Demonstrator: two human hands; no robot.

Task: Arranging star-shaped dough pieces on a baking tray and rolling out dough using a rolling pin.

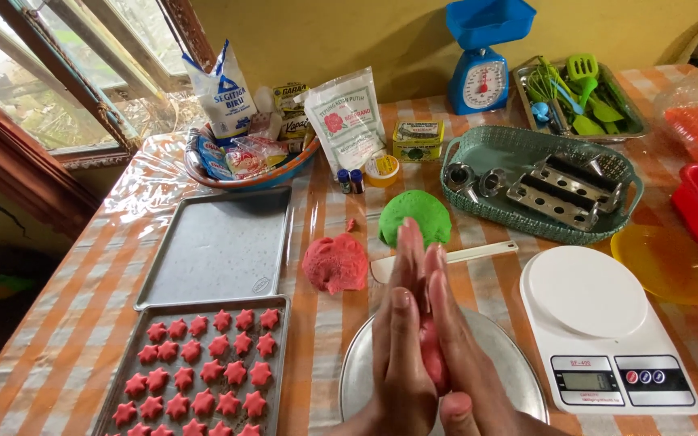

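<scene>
My left hand and my right hand are pressed palm to palm, upright, with a small lump of red dough squeezed between them. They hover over a round metal plate at the table's front edge. Behind the hands lie a larger mound of red dough and a green dough ball, with a white scraper beside them. To the left, a dark baking tray holds several red star-shaped dough pieces.
An empty metal tray sits behind the filled one. A white digital scale stands at right, a yellow plate beyond it. A teal basket holds metal parts. Ingredient bags, a blue kitchen scale and a utensil tray line the back.
</scene>
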